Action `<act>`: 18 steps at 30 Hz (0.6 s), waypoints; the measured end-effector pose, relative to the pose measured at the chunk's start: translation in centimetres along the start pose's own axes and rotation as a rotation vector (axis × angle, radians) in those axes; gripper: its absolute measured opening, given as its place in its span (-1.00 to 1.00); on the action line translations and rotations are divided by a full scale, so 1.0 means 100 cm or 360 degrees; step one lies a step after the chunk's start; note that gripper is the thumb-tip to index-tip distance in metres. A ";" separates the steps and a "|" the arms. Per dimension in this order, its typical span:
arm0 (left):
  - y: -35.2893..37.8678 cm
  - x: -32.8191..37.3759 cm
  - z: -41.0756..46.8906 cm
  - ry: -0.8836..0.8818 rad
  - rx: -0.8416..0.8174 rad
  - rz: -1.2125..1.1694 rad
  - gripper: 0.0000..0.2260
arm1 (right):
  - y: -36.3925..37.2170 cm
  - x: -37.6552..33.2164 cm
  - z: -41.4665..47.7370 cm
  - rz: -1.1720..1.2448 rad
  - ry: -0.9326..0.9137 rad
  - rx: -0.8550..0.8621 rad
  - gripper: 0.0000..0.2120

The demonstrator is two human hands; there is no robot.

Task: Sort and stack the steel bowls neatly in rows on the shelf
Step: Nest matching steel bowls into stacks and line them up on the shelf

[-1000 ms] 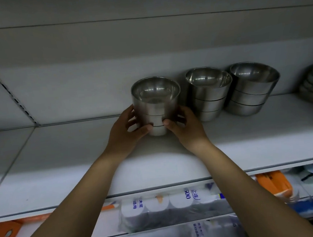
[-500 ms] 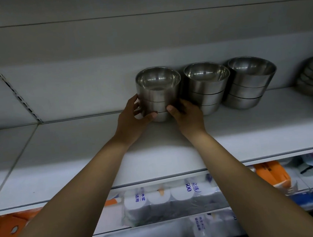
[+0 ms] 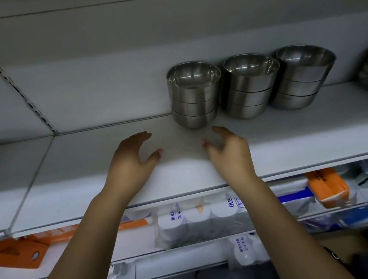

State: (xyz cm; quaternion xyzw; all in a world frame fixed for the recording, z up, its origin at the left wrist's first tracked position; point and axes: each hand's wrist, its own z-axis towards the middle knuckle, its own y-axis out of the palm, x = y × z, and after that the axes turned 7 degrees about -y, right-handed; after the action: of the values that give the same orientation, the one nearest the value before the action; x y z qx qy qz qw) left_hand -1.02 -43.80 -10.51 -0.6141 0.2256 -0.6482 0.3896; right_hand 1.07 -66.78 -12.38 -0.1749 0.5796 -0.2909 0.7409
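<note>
**Hands off the left stack**

Both hands are hovering empty and spread: left hand (image 3: 131, 164), right hand (image 3: 231, 153), fingers curved, just in front of the left stack (image 3: 193, 96). Three smooth, round, shiny steel bowls are sitting nested there at the back of the matte white shelf (image 3: 92, 169), just beside the middle stack (image 3: 250, 86) and right stack (image 3: 302, 77). Half a second ago both hands were clasping that left stack.

3 steel bowl stacks (image 3: 194, 98), 3 bowls ea, upright, side-by-side row at shelf (image 3: 91, 160) back.
</note>
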 end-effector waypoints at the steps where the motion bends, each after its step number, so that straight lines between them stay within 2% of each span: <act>1: -0.007 -0.007 -0.007 0.0010 0.0014 0.0041 -0.53 | 0.004 -0.006 -0.007 -0.0026 -0.0021 -0.0031 -0.50; 8: -0.068 -0.073 -0.063 -0.0072 0.0129 0.0071 -0.54 | 0.053 -0.064 -0.049 -0.0023 -0.0320 -0.0257 -0.50; 18: -0.194 -0.206 -0.157 -0.0375 0.0357 0.0139 -0.53 | 0.168 -0.195 -0.132 -0.0012 -0.0648 -0.0726 -0.46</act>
State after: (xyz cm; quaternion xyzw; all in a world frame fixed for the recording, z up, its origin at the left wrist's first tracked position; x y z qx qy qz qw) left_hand -21.87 -19.01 -10.57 -0.6281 0.1312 -0.5753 0.5072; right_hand -10.86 -40.40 -11.16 -0.3935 0.4690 -0.1150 0.7823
